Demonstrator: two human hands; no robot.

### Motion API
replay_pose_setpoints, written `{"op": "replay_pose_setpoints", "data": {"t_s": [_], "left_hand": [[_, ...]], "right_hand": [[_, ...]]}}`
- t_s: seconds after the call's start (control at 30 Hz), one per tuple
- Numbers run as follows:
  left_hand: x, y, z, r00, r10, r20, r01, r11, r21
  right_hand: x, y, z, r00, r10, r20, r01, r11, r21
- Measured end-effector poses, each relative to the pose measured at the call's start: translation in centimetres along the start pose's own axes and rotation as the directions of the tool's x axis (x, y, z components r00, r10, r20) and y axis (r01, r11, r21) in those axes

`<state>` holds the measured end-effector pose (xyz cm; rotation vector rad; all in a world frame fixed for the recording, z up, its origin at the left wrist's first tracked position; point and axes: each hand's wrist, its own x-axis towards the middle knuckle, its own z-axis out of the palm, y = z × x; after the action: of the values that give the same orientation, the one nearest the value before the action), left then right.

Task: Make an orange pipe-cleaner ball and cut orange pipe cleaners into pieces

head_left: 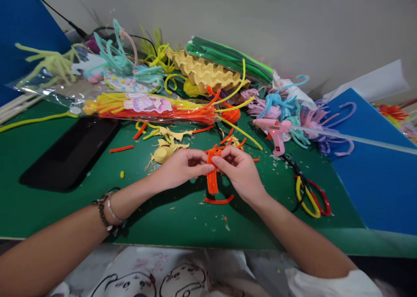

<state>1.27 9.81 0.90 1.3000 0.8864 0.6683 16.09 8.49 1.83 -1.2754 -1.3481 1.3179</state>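
Between my two hands, over the green table (156,227), is a strip of short orange pipe cleaners (213,184) lying side by side. My left hand (185,166) pinches its left edge between thumb and fingers. Pinched on the upper right part of the strip is my right hand (239,171); its fingertips partly hide the top. One loose orange pipe cleaner piece (220,200) lies just below the strip. More cut orange pieces (233,137) are scattered behind my hands. A yellow egg-carton cup (163,155) rests beside my left hand, among torn carton scraps.
A black tablet (71,153) lies at left. On the right are a pink glue gun (275,132) and scissors (308,197) with red and yellow handles. Bagged orange and yellow pipe cleaners (189,112), egg-carton material (202,73) and a green bundle (228,58) crowd the back.
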Motion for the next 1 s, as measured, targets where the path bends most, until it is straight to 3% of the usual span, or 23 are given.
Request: {"op": "replay_pose_setpoints", "data": {"t_s": [0.67,0.77,0.83,0.9,0.93,1.0], "left_hand": [[-0.1,0.1,0.0,0.997,0.056,-0.049,-0.053,0.996,0.069],[-0.1,0.2,-0.1,0.996,0.054,-0.072,-0.05,0.997,0.065],[-0.1,0.2,-0.1,0.994,0.041,-0.098,-0.035,0.997,0.062],[0.0,0.1,-0.2,0.99,0.036,-0.133,-0.03,0.998,0.047],[0.0,0.1,-0.2,0.988,0.041,-0.152,-0.036,0.999,0.037],[0.0,0.0,-0.4,0.981,0.066,-0.181,-0.065,0.998,0.011]], "right_hand": [[-0.3,0.1,-0.2,0.993,-0.041,0.115,0.044,0.999,-0.021],[-0.3,-0.4,-1.0,0.988,-0.111,0.104,0.122,0.988,-0.099],[-0.1,-0.9,-2.2,0.984,-0.174,0.033,0.177,0.956,-0.233],[0.3,-1.3,-4.1,0.953,-0.275,-0.127,0.194,0.876,-0.441],[0.6,-1.4,-5.2,0.912,-0.349,-0.214,0.181,0.813,-0.553],[1.3,-1.1,-7.4,0.76,-0.525,-0.383,0.109,0.683,-0.722]]}}
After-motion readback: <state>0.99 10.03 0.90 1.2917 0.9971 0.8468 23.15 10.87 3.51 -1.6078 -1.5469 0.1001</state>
